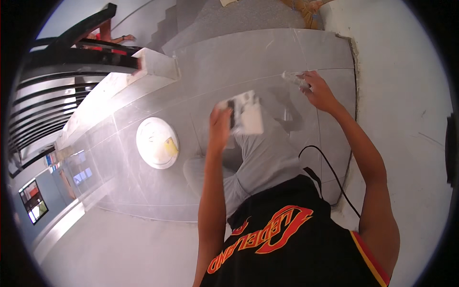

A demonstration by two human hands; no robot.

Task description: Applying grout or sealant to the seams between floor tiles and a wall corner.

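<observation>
My left hand point(220, 126) is closed around a flat, roughly square plate point(249, 117), white-smeared and dark along the edge by my fingers. It is blurred, so I cannot tell its exact kind. Above my bent legs it hangs clear of the floor. Farther forward and to the right, my right hand point(319, 93) grips a short, pale, whitish-crusted tool point(295, 79) that points left. Its working end is not clear enough to name. Left of my knees is a round white bucket or lid point(147, 152) with a yellow patch point(170, 147) on its right side.
Grey floor tiles point(215, 93) spread around me, bordered by a white wall point(397, 95) at right. A black cable point(330, 167) runs beside my hip. Black railings point(52, 86) rise over a white ledge point(119, 91) at left. Other people's limbs point(311, 12) show at the far edge.
</observation>
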